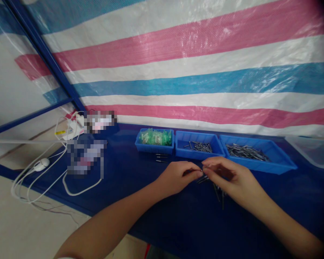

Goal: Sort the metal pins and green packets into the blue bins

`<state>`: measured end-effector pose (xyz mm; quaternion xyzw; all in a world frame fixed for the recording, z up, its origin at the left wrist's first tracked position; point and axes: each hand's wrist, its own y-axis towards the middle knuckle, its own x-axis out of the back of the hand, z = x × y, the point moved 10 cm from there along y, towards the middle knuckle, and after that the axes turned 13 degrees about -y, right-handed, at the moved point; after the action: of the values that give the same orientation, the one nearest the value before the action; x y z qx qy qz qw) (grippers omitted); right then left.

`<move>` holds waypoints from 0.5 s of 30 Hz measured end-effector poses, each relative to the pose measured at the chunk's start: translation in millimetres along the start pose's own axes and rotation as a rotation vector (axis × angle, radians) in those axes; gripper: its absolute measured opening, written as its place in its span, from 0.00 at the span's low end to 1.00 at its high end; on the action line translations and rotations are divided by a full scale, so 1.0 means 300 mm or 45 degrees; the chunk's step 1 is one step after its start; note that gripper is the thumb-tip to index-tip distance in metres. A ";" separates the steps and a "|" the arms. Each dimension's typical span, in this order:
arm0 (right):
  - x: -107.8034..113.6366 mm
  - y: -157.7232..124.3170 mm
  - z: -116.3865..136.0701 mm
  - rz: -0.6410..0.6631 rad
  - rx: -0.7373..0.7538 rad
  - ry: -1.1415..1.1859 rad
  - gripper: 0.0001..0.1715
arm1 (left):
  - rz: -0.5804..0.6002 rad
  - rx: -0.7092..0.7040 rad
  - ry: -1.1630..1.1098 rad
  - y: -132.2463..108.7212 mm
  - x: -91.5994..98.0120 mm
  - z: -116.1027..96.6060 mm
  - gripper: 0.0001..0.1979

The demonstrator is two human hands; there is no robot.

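Note:
My left hand (178,176) and my right hand (233,178) meet above the dark blue table (178,219), thumbs and fingers pinched together. Whatever lies between the fingertips is too small and blurred to name. Under my right hand, partly hidden by it, several thin dark metal pins (216,192) lie loose on the table. Three slim pins (161,158) rest side by side, left of my hands. Just behind stand a blue bin (199,154) with short metal pins and a longer blue bin (275,167) with many more pins.
A third blue bin (153,148) holds small green packets (155,136). White cables (67,187) and a power strip (74,129) occupy the left end, beside blurred-out items. A clear plastic container (313,153) stands at right. A striped tarp (178,82) hangs behind the table.

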<state>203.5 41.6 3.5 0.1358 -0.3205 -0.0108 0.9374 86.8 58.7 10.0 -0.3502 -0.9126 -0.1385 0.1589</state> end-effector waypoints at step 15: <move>0.010 -0.016 0.108 -0.013 0.216 -0.159 0.08 | -0.083 -0.097 0.047 0.002 -0.009 -0.010 0.10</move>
<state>186.6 28.6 28.4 0.2154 -0.3773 0.0033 0.9007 89.8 56.5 11.9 -0.3234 -0.9145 -0.1848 0.1577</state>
